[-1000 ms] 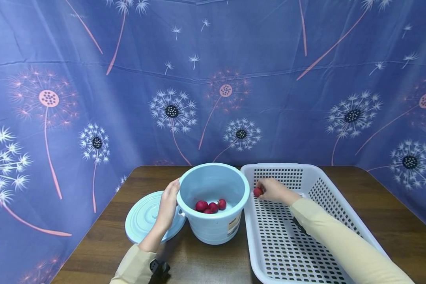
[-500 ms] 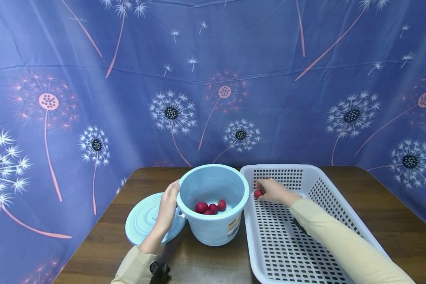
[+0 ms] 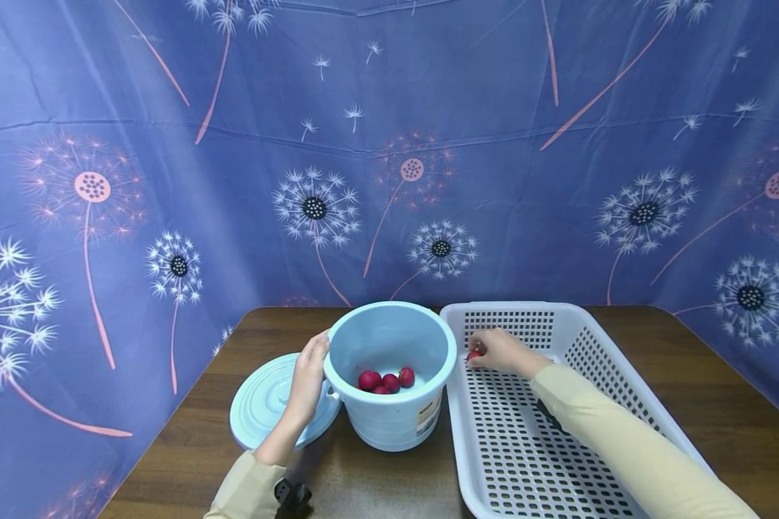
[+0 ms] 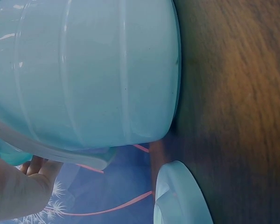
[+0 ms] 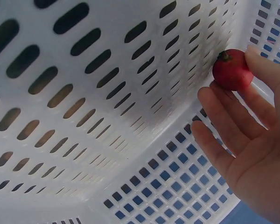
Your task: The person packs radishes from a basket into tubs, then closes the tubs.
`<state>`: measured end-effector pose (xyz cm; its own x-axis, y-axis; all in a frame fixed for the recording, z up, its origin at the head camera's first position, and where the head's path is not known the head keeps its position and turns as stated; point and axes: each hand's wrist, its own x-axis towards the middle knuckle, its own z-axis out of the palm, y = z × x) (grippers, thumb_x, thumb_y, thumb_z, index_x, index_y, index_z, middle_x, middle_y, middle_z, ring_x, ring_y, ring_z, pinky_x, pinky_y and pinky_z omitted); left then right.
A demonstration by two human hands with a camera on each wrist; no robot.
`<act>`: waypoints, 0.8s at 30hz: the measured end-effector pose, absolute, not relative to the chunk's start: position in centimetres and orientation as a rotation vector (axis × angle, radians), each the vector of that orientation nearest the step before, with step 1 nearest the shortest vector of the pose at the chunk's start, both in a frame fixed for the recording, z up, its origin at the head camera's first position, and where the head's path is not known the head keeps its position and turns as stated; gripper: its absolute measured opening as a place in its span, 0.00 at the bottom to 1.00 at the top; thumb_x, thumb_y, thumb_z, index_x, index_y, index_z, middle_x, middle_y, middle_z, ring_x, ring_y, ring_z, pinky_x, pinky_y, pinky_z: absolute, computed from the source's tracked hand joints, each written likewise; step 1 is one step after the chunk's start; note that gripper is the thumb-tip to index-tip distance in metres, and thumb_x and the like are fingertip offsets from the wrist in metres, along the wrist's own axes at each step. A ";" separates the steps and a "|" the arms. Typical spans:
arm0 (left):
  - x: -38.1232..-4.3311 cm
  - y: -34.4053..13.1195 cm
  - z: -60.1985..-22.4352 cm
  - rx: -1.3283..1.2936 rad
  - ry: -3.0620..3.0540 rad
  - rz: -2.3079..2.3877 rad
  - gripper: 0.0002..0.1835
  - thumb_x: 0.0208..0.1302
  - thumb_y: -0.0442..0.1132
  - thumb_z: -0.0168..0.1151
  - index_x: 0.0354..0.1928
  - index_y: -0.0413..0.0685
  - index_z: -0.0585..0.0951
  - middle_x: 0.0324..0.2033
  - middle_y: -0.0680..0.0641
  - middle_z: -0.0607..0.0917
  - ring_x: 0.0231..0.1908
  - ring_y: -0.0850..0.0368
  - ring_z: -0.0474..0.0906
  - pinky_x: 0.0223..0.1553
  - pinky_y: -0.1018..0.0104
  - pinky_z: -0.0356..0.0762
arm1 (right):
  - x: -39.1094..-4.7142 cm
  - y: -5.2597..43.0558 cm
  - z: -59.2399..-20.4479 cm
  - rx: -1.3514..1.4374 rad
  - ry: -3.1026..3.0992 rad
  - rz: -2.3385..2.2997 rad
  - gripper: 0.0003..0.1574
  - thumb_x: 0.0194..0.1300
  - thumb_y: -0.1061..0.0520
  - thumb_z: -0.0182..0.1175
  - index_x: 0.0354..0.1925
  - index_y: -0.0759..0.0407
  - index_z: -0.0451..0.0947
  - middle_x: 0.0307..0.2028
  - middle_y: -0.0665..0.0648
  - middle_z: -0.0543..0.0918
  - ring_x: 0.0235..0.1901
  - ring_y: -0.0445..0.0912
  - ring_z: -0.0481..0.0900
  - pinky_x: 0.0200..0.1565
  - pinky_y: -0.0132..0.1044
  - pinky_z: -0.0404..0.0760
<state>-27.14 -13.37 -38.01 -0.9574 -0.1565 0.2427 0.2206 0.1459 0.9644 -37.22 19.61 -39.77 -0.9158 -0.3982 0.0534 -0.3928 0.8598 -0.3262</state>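
Observation:
My left hand grips the left side of the rim of a light blue bucket; in the left wrist view, the fingers curl at its top edge beside the handle. Several red radishes lie together on the bucket's bottom. At the far left inside a white perforated basket, my right hand pinches one more radish between thumb and fingers. That radish has a short greenish stem stub and is held close over the slotted basket floor. In the head view the fingers hide most of it.
A round light blue lid lies on the brown wooden table left of the bucket, partly behind the left forearm. The basket stands right beside the bucket. A blue dandelion-print cloth hangs behind the table.
The right hand has turned slightly and sunk a little, so less of the radish shows between its fingers. The left hand and the bucket stay in place.

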 end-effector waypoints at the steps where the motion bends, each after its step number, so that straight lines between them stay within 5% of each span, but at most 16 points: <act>1: -27.1 -13.4 -38.0 -0.064 -2.143 -1.882 0.25 0.74 0.48 0.39 0.62 0.36 0.68 0.59 0.36 0.73 0.58 0.42 0.72 0.57 0.49 0.72 | -37.2 19.6 -39.8 -0.629 3.012 -0.524 0.13 0.52 0.54 0.70 0.35 0.58 0.81 0.25 0.50 0.80 0.26 0.41 0.74 0.32 0.36 0.76; 13: -27.1 -13.4 -38.0 -0.069 -2.141 -1.896 0.25 0.74 0.47 0.39 0.63 0.36 0.68 0.59 0.36 0.73 0.59 0.43 0.71 0.57 0.50 0.71 | -37.1 19.7 -39.8 -0.586 2.959 -0.493 0.22 0.47 0.57 0.72 0.43 0.61 0.81 0.29 0.52 0.82 0.30 0.42 0.76 0.36 0.37 0.77; 24: -27.2 -13.4 -38.1 -0.078 -2.124 -1.909 0.25 0.74 0.47 0.40 0.62 0.36 0.69 0.59 0.36 0.74 0.58 0.44 0.72 0.57 0.51 0.72 | -36.9 20.0 -38.9 -0.687 2.934 -0.557 0.17 0.48 0.59 0.71 0.40 0.59 0.82 0.28 0.50 0.81 0.29 0.42 0.75 0.34 0.38 0.77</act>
<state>-27.18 -13.45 -38.06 -0.9583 -0.1475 0.2447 0.2276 0.1237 0.9659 -36.94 20.05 -38.88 -0.8968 -0.4424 0.0077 -0.4145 0.8338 -0.3648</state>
